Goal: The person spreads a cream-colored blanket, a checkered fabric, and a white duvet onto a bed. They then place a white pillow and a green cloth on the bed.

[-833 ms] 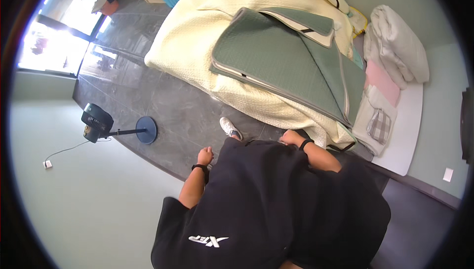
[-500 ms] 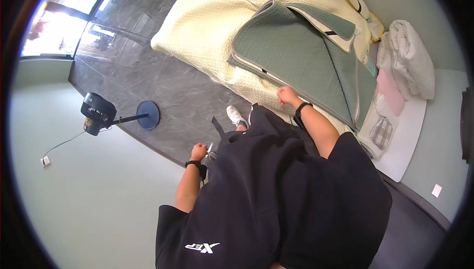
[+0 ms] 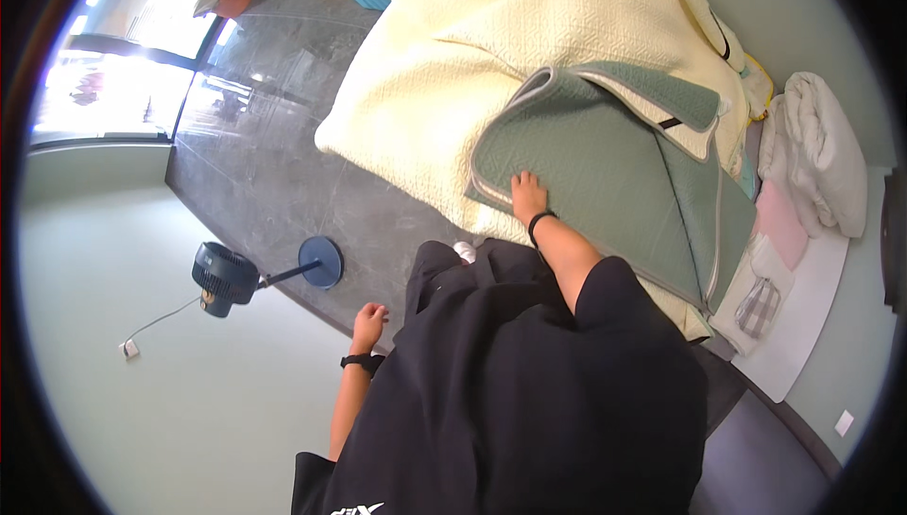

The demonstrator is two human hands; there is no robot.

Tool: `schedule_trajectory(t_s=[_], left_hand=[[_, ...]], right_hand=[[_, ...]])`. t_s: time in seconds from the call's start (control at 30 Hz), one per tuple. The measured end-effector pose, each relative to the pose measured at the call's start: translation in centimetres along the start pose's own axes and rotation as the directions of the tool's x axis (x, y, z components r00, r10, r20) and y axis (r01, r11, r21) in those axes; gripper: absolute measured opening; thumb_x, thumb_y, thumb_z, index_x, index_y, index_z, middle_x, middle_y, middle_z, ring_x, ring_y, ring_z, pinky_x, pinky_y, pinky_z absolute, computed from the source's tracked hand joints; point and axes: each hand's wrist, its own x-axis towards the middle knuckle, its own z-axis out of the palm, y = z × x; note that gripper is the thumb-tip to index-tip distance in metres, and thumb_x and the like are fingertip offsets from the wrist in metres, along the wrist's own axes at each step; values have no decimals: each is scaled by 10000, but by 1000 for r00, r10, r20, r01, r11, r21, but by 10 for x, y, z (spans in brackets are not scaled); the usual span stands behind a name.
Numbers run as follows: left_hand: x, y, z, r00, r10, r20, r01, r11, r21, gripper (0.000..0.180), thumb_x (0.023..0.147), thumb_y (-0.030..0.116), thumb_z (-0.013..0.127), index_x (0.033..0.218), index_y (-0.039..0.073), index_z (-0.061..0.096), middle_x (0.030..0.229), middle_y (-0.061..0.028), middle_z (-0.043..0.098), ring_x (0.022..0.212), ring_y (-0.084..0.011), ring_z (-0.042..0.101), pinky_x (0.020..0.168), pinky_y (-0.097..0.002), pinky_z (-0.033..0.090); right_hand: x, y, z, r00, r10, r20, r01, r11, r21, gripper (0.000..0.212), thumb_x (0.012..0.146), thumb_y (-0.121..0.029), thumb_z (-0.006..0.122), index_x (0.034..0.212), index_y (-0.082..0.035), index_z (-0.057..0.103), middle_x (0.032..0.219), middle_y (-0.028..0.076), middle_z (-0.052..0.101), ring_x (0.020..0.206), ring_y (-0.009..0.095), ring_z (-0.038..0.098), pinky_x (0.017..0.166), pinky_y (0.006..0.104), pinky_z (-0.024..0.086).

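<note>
the left hand [image 3: 370, 326] hangs empty, fingers loosely curled. to its right a cream quilted bedspread [image 3: 416, 109] spreads out, and the right hand [image 3: 529, 196], fingers slightly parted, lies over the left part of a grey-green quilted mat [image 3: 614, 189] folded on that bedspread, with grey edging, pale underside and a dark strap [image 3: 670, 123].

The green blanket [image 3: 609, 184] looks thick and bumpy. It lies folded under the fingers of the right hand [image 3: 530, 199]. Ahead and to the right of them, a flap [image 3: 661, 93] shows cream cloth [image 3: 696, 145] and a black strap [image 3: 670, 124].
</note>
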Motion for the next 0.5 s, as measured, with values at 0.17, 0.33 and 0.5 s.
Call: schedule_trajectory(t_s=[0.17, 0.33, 0.5], left_hand=[[47, 53, -31, 988, -130, 79, 125, 990, 73, 184, 825, 144, 499, 827, -32, 552, 775, -90, 595, 695, -155, 570, 625, -272, 485], [120, 86, -76, 968, 71, 240, -190, 833, 520, 251, 781, 245, 514, 780, 3, 582, 679, -124, 602, 656, -198, 586, 619, -320, 456], [239, 148, -89, 911, 49, 410, -354, 601, 716, 307, 754, 292, 471, 840, 28, 602, 832, -200, 596, 836, -354, 560, 726, -415, 439]], right_hand=[[-6, -1, 5, 995, 13, 101, 1, 991, -136, 370, 755, -149, 499, 1114, -111, 415, 1091, 67, 394, 1042, 208, 410, 697, 398, 447], [25, -6, -9, 914, 299, 275, -376, 879, 292, 131, 733, -117, 486, 795, -87, 597, 796, 137, 591, 763, 312, 563, 609, 418, 458], [34, -18, -39, 885, 301, 355, -445, 769, 459, 134, 679, -156, 533, 746, -77, 619, 765, 158, 603, 735, 352, 566, 664, 409, 456]])
